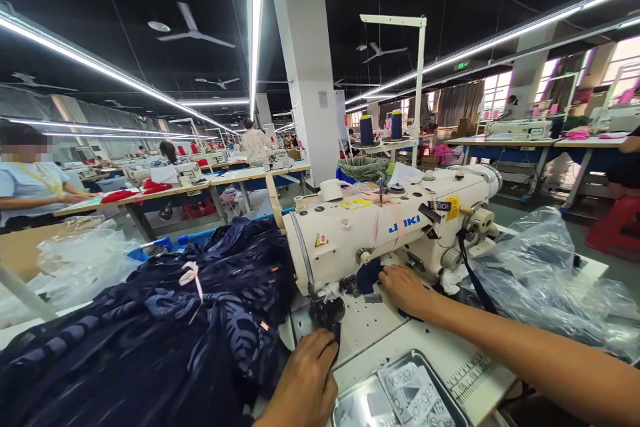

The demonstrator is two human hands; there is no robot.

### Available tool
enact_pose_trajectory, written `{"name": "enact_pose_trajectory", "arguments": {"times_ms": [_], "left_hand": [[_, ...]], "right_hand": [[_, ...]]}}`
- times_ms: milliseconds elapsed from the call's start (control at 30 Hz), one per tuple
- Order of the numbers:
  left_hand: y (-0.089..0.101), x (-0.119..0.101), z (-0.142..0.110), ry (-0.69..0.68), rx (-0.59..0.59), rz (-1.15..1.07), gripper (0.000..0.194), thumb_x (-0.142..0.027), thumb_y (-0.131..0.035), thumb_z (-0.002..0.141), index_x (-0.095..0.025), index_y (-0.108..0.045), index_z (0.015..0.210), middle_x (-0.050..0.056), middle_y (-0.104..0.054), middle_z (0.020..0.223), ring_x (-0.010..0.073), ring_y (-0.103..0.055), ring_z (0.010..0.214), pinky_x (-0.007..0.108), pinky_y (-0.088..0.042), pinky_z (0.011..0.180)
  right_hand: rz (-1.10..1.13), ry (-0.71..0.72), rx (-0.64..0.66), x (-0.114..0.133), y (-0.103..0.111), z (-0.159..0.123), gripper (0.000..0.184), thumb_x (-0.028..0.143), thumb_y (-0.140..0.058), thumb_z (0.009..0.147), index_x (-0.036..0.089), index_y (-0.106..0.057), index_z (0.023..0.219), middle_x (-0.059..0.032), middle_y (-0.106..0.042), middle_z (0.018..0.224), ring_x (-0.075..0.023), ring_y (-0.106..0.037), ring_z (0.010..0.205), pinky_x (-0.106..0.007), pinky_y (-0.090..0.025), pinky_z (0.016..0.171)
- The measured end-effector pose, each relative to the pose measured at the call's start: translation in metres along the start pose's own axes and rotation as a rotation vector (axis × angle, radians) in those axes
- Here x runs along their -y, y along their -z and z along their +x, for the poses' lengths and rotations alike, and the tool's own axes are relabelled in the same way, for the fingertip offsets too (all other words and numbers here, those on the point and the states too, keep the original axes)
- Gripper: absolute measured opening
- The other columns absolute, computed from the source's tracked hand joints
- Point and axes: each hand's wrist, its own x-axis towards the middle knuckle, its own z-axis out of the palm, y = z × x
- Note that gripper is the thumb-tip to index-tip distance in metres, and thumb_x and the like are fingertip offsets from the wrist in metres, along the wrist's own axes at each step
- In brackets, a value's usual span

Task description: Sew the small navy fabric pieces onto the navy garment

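Observation:
My left hand (311,368) is at the front of a white JUKI sewing machine (350,230), close by its needle area (327,310). Its fingers are curled together at the end of a dark strip of fabric (337,340). Under the machine's arm, my right hand (406,288) has its fingers bent and pressed on a piece of navy fabric (369,275); the fingertips are partly hidden. A large heap of navy patterned garments (200,327), with a pale ribbon bow (190,275) on top, lies left of the machine.
A metal tray (419,355) of printed labels sits in front of me, beside a ruler scale (467,377) on the table. Clear plastic bags (550,280) lie at the right. Thread cones (367,130) stand behind the machine. A co-worker (35,180) works at the far left.

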Motion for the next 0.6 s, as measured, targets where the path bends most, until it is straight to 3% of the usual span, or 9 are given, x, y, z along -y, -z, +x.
{"name": "enact_pose_trajectory", "arguments": {"times_ms": [200,300,467,600], "left_hand": [[0.004,-0.007,-0.002,0.099,0.153,-0.028,0.048,-0.005,-0.042,0.061,-0.009,-0.057,0.107,0.014,-0.057,0.112,0.0266,-0.049,0.107,0.043,-0.043,0.092],[0.004,-0.01,-0.001,0.134,0.201,-0.011,0.048,-0.005,-0.043,0.063,-0.009,-0.056,0.108,0.013,-0.057,0.112,0.0258,-0.047,0.109,0.04,-0.042,0.093],[0.004,-0.013,-0.003,0.098,0.19,0.053,0.047,-0.003,-0.041,0.064,-0.009,-0.056,0.108,0.012,-0.058,0.113,0.0246,-0.049,0.106,0.037,-0.044,0.091],[0.001,-0.014,-0.004,0.091,0.149,0.108,0.043,-0.003,-0.041,0.065,-0.009,-0.058,0.105,0.011,-0.06,0.108,0.0237,-0.052,0.1,0.035,-0.045,0.089]], "right_hand": [[0.005,0.055,0.017,0.005,0.017,-0.01,0.027,-0.001,-0.039,0.077,0.011,-0.062,0.086,-0.0148,-0.063,0.088,-0.0256,-0.058,0.086,-0.033,-0.037,0.076],[0.172,0.169,0.07,0.023,0.025,-0.016,0.025,0.003,-0.04,0.08,0.014,-0.062,0.084,-0.0098,-0.065,0.086,-0.0219,-0.06,0.081,-0.028,-0.037,0.07],[0.42,0.288,0.205,0.052,0.024,-0.011,0.022,0.01,-0.048,0.079,0.017,-0.064,0.092,-0.0064,-0.068,0.081,-0.0205,-0.062,0.077,-0.024,-0.036,0.059],[0.458,0.271,0.103,0.055,0.008,-0.001,0.025,0.015,-0.049,0.08,0.019,-0.061,0.102,-0.0064,-0.068,0.085,-0.0212,-0.062,0.077,-0.026,-0.04,0.063]]}}
